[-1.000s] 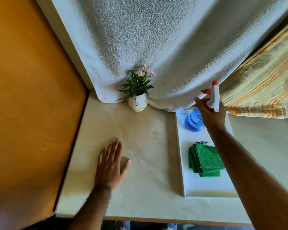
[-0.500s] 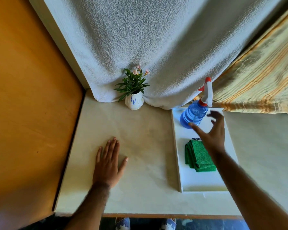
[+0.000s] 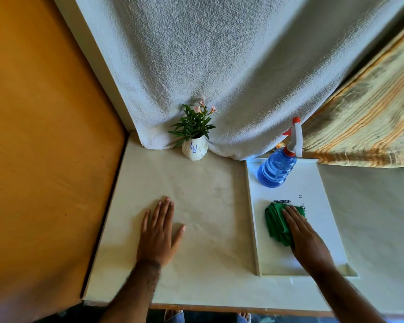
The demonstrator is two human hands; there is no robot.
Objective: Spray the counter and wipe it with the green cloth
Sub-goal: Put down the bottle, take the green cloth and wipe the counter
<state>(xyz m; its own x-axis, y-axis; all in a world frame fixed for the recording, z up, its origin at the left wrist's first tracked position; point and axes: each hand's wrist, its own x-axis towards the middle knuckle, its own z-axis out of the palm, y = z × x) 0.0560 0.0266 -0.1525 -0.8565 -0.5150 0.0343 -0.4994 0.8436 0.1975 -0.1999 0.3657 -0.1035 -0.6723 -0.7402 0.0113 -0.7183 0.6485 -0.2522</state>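
Observation:
A folded green cloth (image 3: 275, 223) lies on a white tray (image 3: 317, 190) at the right of the cream counter (image 3: 208, 206). My right hand (image 3: 306, 238) lies flat on top of the cloth with fingers extended, covering its right half. A blue spray bottle (image 3: 276, 170) with a white and red trigger head stands upright at the tray's far end, with no hand on it. My left hand (image 3: 159, 231) rests palm down on the bare counter, fingers spread, holding nothing.
A small white vase of green leaves and pink flowers (image 3: 195, 136) stands at the back of the counter against a hanging white towel (image 3: 219, 66). An orange wall (image 3: 44, 136) borders the left. A striped yellow fabric (image 3: 364, 117) hangs at the right.
My right hand let go of the spray bottle, which now stands on the tray, and moved back toward me to land on the green cloth. The left hand stayed put.

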